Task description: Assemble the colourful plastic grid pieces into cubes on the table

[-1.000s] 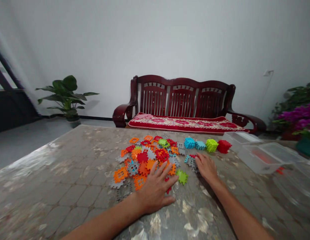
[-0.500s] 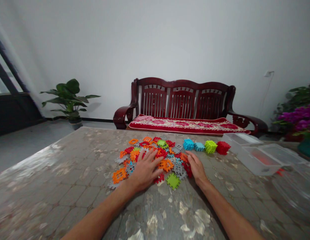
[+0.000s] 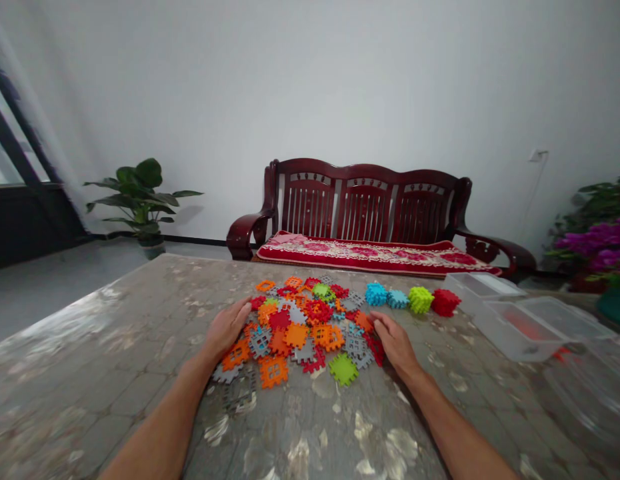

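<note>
Interlocking plastic building tiles in orange, red, grey, blue and green lie in a loose heap, among them a plain orange tile (image 3: 295,335). Along the heap's left side rests my left hand (image 3: 227,329), its fingers stretched out at the edge tiles and gripping nothing. Opposite it, my right hand (image 3: 396,341) lies extended against the right edge, beside a red tile (image 3: 375,348) and an orange tile (image 3: 363,322). At the near side are a green tile (image 3: 343,369) and an orange window tile (image 3: 273,371). Many lower tiles are hidden.
Behind the heap to the right stand a blue stack (image 3: 376,294), a light blue stack (image 3: 397,299), a lime stack (image 3: 421,300) and a red stack (image 3: 445,303). Farther right is a clear plastic box (image 3: 513,341). A wooden bench (image 3: 365,207) stands beyond the table (image 3: 140,360).
My left hand has moved from on top of the heap to its left side, uncovering tiles in the middle and front. My right hand has stayed nearly in place.
</note>
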Demonstrator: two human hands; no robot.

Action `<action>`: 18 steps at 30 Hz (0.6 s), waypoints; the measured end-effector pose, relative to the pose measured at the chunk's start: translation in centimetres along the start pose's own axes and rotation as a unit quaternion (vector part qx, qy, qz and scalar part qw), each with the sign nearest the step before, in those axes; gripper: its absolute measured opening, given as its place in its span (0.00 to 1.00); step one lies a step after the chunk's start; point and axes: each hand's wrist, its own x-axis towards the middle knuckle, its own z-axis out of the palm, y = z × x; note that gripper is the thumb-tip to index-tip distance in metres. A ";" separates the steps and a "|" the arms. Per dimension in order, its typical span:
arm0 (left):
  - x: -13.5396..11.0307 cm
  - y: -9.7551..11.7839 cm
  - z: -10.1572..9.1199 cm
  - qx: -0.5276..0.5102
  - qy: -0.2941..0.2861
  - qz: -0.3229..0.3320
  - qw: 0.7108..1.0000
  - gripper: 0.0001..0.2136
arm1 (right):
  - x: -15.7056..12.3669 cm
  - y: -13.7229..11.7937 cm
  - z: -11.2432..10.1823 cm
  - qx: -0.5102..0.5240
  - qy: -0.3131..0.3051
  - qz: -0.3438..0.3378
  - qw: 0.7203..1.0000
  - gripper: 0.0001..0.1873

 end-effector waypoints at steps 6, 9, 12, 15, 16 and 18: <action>0.5 0.4 -0.2 -0.015 -0.004 0.009 1.000 0.30 | 0.7 0.7 -0.3 0.018 0.064 0.036 0.997 0.28; 0.4 0.5 -0.5 -0.015 -0.011 0.021 1.000 0.28 | 1.0 0.9 -0.4 0.032 0.066 0.059 0.996 0.27; 0.4 0.6 -0.6 -0.006 -0.025 0.038 0.999 0.27 | 1.2 0.7 -0.3 0.038 0.071 0.059 0.995 0.25; 0.5 0.5 -0.5 -0.006 -0.022 0.036 0.999 0.26 | 1.2 0.5 -0.2 0.046 0.075 0.060 0.994 0.24; 0.5 0.4 -0.4 -0.007 -0.018 0.033 0.999 0.25 | 1.2 0.5 -0.1 0.047 0.076 0.060 0.994 0.24; 0.6 0.2 -0.2 -0.007 -0.012 0.027 1.000 0.25 | 1.2 0.4 -0.1 0.044 0.077 0.062 0.994 0.24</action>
